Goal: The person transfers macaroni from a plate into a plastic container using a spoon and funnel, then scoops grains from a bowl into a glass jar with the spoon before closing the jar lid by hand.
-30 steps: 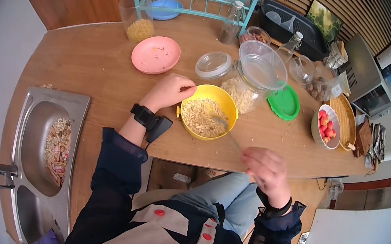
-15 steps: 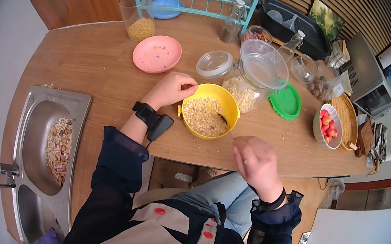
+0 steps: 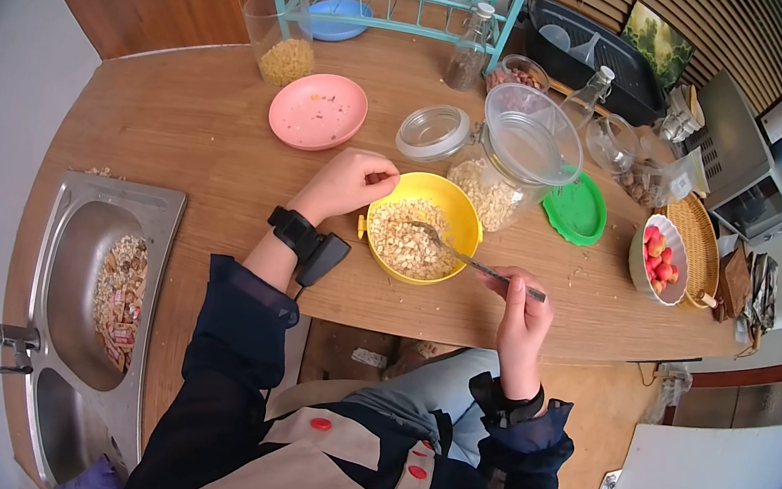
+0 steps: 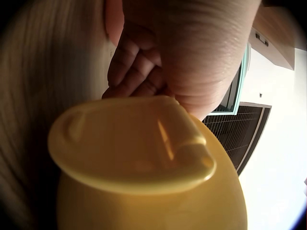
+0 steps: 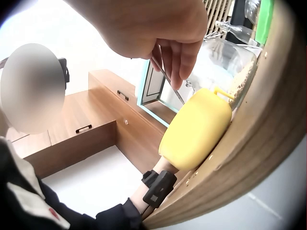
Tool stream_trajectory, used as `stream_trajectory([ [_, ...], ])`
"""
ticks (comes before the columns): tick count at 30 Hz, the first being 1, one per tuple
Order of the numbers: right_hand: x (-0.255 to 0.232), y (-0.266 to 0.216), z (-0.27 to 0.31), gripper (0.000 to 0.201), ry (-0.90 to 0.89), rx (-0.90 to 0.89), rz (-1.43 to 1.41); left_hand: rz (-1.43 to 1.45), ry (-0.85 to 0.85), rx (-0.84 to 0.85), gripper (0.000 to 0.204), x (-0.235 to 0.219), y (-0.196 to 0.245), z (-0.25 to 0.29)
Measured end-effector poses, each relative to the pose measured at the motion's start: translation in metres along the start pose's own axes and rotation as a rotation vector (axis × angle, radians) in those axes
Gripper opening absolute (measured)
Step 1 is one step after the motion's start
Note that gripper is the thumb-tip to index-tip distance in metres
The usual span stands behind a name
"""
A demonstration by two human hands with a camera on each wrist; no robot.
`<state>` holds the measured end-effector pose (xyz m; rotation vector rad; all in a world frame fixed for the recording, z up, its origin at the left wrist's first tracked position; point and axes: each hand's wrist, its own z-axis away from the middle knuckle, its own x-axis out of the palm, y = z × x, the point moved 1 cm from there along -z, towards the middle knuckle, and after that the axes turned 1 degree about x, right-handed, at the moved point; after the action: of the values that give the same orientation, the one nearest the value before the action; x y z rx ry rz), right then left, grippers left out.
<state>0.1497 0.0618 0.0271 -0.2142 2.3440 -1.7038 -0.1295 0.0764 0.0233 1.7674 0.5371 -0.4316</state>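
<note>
A yellow bowl (image 3: 465,217) with small side lugs holds pale oat flakes (image 3: 408,247). My left hand (image 3: 352,183) grips its rim on the upper left, thumb and fingers curled there. In the left wrist view, a lug (image 4: 134,143) of the bowl fills the middle, below the curled fingers (image 4: 129,67). A metal spoon (image 3: 471,262) slants into the oats, its tip resting among the flakes and its handle reaching right. My right hand (image 3: 522,325) holds that handle between thumb and fingers. The right wrist view shows the handle (image 5: 166,76) passing from the fingers down behind the bowl wall.
Behind the bowl stand an oat jar (image 3: 489,197) with a clear container on top and a jar lid (image 3: 433,132). A pink plate (image 3: 318,112) lies left of them, a green lid (image 3: 575,209) right. Farther right is a fruit bowl (image 3: 650,268); a sink (image 3: 167,241) is at left.
The spoon has moved from the bowl's right side toward its middle. My right hand has turned, thumb now uppermost on the handle. My left hand stays at the rim.
</note>
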Motion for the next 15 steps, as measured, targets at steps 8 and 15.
stream_trajectory([
  [8, 0.000, 0.011, 0.007, 0.026, -0.019, 0.072, -0.214, 0.003, 0.006, 0.036, 0.016, 0.002, -0.006, -0.001],
  [15, 0.002, 0.009, 0.009, 0.025, -0.052, 0.148, -0.245, 0.012, 0.006, 0.033, 0.016, 0.002, -0.008, 0.000],
])
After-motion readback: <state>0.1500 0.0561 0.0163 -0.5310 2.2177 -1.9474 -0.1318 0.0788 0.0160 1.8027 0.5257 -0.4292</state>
